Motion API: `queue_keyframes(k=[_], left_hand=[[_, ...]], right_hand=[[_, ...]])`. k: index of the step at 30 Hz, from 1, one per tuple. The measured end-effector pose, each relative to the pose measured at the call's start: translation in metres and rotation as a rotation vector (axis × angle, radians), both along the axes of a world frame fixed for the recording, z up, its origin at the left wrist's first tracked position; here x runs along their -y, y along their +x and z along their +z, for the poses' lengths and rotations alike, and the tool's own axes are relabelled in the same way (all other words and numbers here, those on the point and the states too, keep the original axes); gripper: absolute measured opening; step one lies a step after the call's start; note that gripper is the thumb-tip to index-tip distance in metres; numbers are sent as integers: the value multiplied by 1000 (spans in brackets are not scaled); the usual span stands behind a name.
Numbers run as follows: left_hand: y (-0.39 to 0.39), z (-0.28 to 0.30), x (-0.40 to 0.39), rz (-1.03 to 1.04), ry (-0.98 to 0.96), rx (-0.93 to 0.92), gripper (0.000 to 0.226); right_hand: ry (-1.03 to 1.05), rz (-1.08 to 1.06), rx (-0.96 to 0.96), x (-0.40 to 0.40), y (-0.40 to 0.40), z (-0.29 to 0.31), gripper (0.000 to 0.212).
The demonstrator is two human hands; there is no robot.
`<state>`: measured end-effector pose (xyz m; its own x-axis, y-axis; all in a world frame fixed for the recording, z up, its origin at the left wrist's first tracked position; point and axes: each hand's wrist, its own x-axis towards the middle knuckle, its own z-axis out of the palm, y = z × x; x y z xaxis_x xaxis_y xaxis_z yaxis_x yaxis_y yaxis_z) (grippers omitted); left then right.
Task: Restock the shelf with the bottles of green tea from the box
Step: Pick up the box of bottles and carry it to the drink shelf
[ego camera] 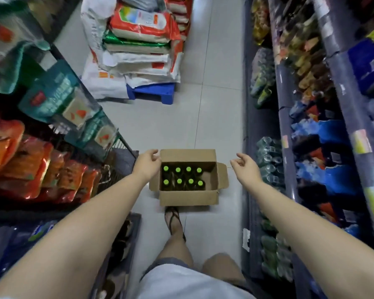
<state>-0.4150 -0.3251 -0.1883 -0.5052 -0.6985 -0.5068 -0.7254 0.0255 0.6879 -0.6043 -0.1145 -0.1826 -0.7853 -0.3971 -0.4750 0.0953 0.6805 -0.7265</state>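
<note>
Both hands reach down: left hand (147,164) brushes the box (189,198) flap, right hand (245,168) hovers, fingers loosely curled, empty. Crammed bottles (183,179) could clink or topple if yanked.

One head-worn view looks steeply down the aisle floor (214,104) from standing height.

A person stands in a narrow shop aisle, looking down at an open brown cardboard box (187,198) on the pale tiled floor (173,126). Inside stand eight dark bottles with bright green caps (181,175), in two rows of four. The empty left hand (146,162) reaches over the box's left edge; whether it touches is unclear. The right hand (245,167), fingers loosely curled, hovers just beside the right flap. A sandalled foot (174,220) meets the box's near side. Stacked white rice sacks (138,44) lie farther down the aisle.
</note>
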Motion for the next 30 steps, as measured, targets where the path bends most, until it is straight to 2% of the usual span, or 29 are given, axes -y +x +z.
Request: queue_keyframes(k=[4, 8, 14, 18, 22, 25, 27, 30], left_hand=[[-24, -42, 33, 47, 54, 43, 43], [-43, -111, 46, 138, 154, 75, 46], [-59, -256, 58, 216, 159, 81, 50], [-57, -364, 65, 207, 78, 143, 53], [-52, -446, 76, 182, 12, 213, 57], [-46, -494, 84, 200, 16, 231, 62], [-43, -515, 84, 201, 64, 174, 65], [-40, -535, 79, 162, 79, 102, 71]], right_hand=[[23, -34, 32, 33, -21, -38, 44], [43, -52, 89, 56, -38, -102, 43], [136, 16, 105, 80, -62, -256, 50], [256, 129, -22, 79, -79, -359, 56], [331, 128, -111, 76, -100, -439, 57], [390, 104, -102, 65, -112, -490, 63], [412, 89, -51, 58, -116, -515, 69], [335, 94, 79, 51, -113, -535, 69]])
